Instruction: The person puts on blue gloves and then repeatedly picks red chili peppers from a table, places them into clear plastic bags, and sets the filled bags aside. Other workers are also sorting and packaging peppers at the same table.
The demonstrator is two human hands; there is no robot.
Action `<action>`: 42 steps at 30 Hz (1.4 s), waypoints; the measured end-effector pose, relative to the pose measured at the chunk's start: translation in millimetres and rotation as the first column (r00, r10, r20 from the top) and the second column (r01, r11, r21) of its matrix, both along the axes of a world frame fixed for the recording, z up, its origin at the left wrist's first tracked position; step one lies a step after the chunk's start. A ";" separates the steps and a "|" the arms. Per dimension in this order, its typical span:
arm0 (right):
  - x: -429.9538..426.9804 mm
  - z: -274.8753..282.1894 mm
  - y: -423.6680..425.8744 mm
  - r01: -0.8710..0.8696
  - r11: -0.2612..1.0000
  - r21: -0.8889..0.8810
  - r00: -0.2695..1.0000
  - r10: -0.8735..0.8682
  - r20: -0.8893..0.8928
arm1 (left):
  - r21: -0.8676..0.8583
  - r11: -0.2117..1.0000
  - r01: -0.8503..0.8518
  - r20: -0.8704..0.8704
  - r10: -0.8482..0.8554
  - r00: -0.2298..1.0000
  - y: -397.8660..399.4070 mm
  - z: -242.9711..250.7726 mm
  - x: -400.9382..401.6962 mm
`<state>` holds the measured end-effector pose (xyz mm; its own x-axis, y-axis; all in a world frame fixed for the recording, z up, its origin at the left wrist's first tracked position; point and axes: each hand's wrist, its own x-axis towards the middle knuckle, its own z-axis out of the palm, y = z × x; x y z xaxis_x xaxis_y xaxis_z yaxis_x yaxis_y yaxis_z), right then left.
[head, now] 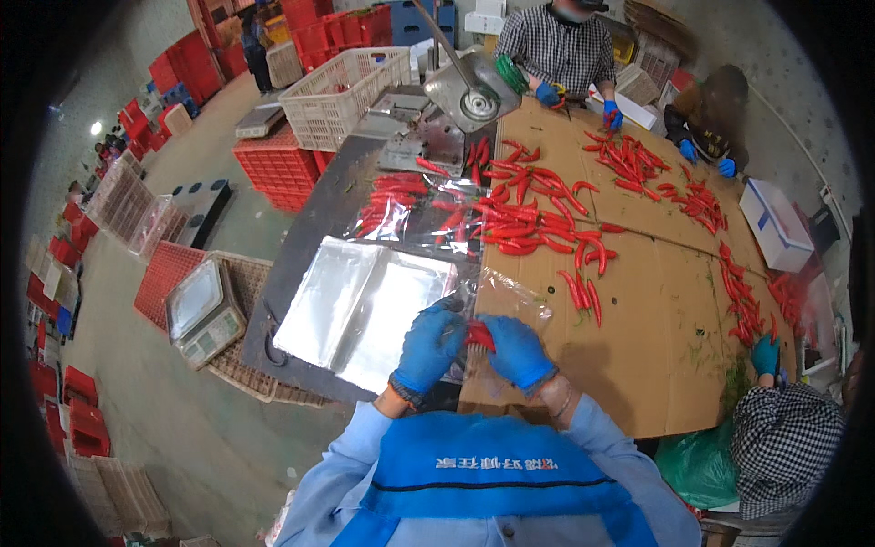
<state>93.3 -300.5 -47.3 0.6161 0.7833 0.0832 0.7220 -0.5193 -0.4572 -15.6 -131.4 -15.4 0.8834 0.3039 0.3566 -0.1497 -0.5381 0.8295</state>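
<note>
Both hands wear blue gloves close to my body at the table's near edge. My right hand (516,349) is closed round some red chili peppers (480,336). My left hand (432,340) is at the other side of these peppers, with clear plastic film about it; whether it grips the film or the peppers is hard to tell. A clear plastic bag (516,290) lies just beyond my hands. Left of them is a stack of clear plastic bags (355,301). Filled clear bags of red chili peppers (393,208) lie behind the stack, beside a loose pile of red chili peppers (513,225).
Cardboard (656,308) covers the table's right part. Co-workers' gloved hands are at the far side and right edge. A metal sealing machine (472,102) stands at the back. Scissors (273,345) lie at the left edge, near a digital scale (205,311) on crates.
</note>
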 end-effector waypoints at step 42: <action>128.3 -6.6 -113.8 0.758 0.632 -0.160 0.641 -0.768 0.002 | -0.063 0.983 0.173 -0.085 -0.178 0.980 -27.2 -34.8 -1.2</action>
